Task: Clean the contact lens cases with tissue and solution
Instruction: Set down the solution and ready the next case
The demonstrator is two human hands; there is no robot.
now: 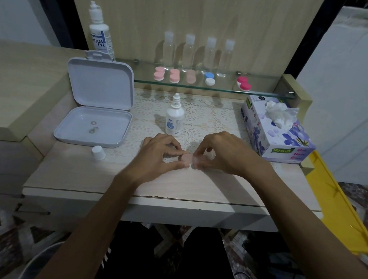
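Observation:
A pale pink contact lens case (187, 158) lies on the table's middle, between both hands. My left hand (159, 157) pinches its left cap between thumb and forefinger. My right hand (223, 154) pinches the case's right end, which its fingers mostly hide. Just behind the hands stands a small white solution bottle (174, 117) without its cap. That white cap (98, 152) stands on the table to the left. A flowered tissue box (276, 132) with a tissue sticking out sits at the right.
An open grey plastic box (98, 105) with small rings inside lies at the left. A glass shelf (204, 87) carries several more lens cases (175, 75) and clear bottles. A large solution bottle (100, 33) stands at the shelf's left end. A yellow tray (339, 207) leans at the right.

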